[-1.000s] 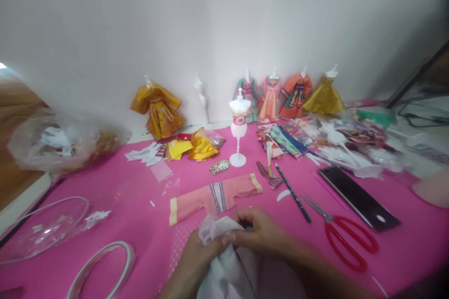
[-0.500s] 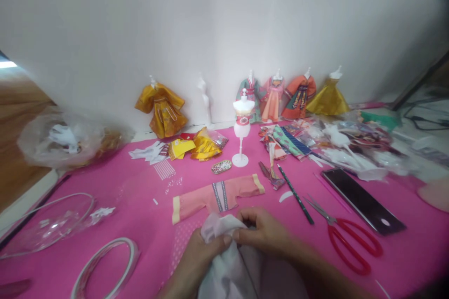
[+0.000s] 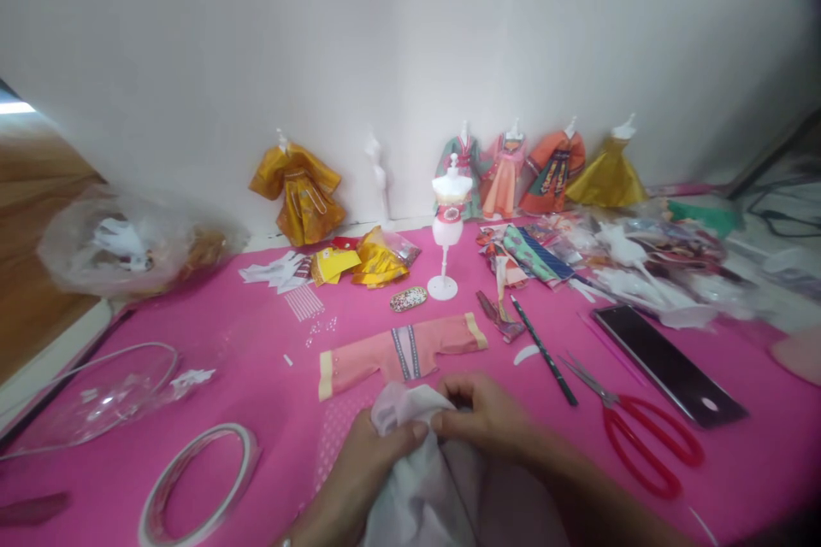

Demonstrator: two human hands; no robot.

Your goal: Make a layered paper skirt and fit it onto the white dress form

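Observation:
Pale thin fabric (image 3: 420, 487) is bunched up at the bottom centre. My left hand (image 3: 378, 453) pinches it from the left with the thumb on top. From the right, my right hand (image 3: 478, 419) grips the same cloth with bent fingers, its thumb close to the left one. Any small item between the fingertips is too hidden to make out. Just beyond the hands lies a small pink garment (image 3: 365, 363) with cream cuffs and a patterned collar, flat on the pink mat (image 3: 269, 410). Behind it stands a white doll bust (image 3: 447, 226) with a red band round its waist.
Red-handled scissors (image 3: 647, 444), a dark pencil (image 3: 545, 352) and a phone (image 3: 667, 363) lie at right. A tape roll (image 3: 150, 517) is at lower left. Dressed doll forms, such as a gold one (image 3: 298, 197), line the wall. Plastic packets (image 3: 632, 252) are heaped at back right.
The view has shifted slightly, so the objects appear a little further right and most sit higher. Both hands keep their hold on the fabric, with hardly any movement.

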